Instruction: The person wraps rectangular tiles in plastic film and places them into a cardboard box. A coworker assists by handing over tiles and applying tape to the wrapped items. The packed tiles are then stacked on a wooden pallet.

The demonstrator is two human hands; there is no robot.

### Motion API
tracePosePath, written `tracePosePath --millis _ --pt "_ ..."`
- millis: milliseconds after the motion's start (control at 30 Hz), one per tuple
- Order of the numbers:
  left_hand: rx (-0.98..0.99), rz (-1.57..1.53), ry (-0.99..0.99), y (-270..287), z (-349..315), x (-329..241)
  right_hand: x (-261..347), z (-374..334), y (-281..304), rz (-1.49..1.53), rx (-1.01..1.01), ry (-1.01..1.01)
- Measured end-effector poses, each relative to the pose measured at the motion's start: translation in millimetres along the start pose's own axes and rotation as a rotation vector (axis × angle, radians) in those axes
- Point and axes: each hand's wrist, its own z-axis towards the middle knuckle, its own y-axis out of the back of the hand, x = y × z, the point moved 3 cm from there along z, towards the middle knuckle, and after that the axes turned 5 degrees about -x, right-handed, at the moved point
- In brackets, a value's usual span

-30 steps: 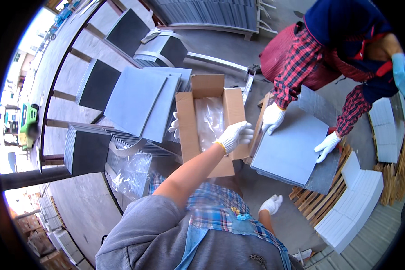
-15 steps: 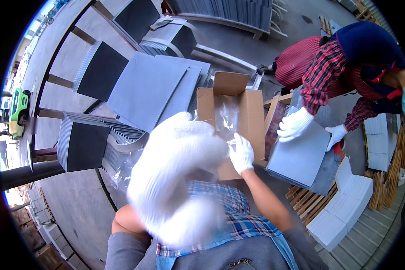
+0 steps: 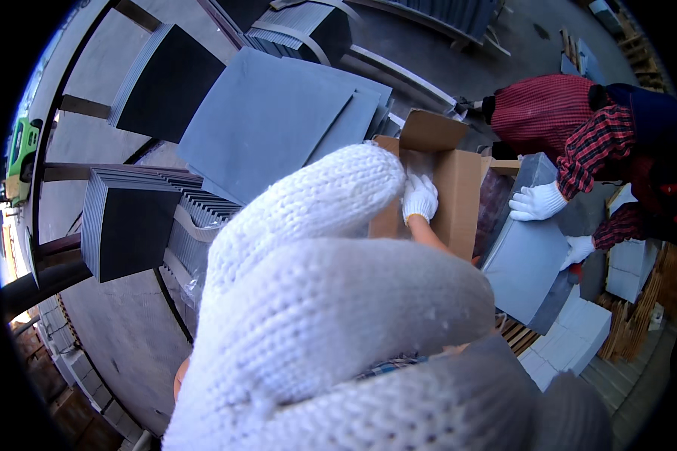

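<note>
My left hand point(image 3: 338, 301), in a white knitted glove, is very close to the camera and covers much of the middle and lower picture. Its fingers are bent and spread apart, with nothing visible between them. Further off, my right hand point(image 3: 420, 198), also gloved, reaches into an open cardboard box point(image 3: 457, 197). Its fingers are stretched out along the inside, by the clear plastic point(image 3: 421, 161) lining. One flap point(image 3: 432, 131) of the box stands up at the far side. My left hand hides the box's near left part.
Large grey sheets point(image 3: 267, 113) lie left of the box. Banded stacks of dark plates point(image 3: 132, 225) stand on a frame at far left. At right, a co-worker's gloved hands point(image 3: 538, 201) hold a grey slab point(image 3: 526, 263). White blocks point(image 3: 572, 334) lie nearer.
My left hand has come closer to the camera and spread across the view. My right hand now reaches further into the box. The view has shifted, and the co-worker appears further right.
</note>
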Motion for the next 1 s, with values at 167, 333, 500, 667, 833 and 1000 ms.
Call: tracePosePath --millis 167,333,500,667,833,1000 --pt "0.068 0.052 -0.052 -6.1 4.6 1.0 -0.5 -0.7 8.6 0.264 -0.194 0.063" --pt "0.107 0.123 -0.136 -17.4 13.4 -11.9 8.2 -19.0 35.9 0.322 -0.144 -0.01" --pt "0.123 0.198 -0.271 -22.5 23.4 -40.4 10.8 -34.3 65.5 0.554 0.016 -0.143" --pt "0.004 0.298 -0.502 -24.8 44.7 -99.2 0.2 -39.7 57.4 1.061 0.102 -0.186" --pt "-0.326 0.189 -0.374 -84.1 122.8 -55.4 -10.8 -54.2 87.3 1.28 0.176 -0.258" --pt "0.075 -0.174 0.453 -192.3 110.2 106.7 -5.0 -81.2 132.3 1.028 0.194 -0.137"
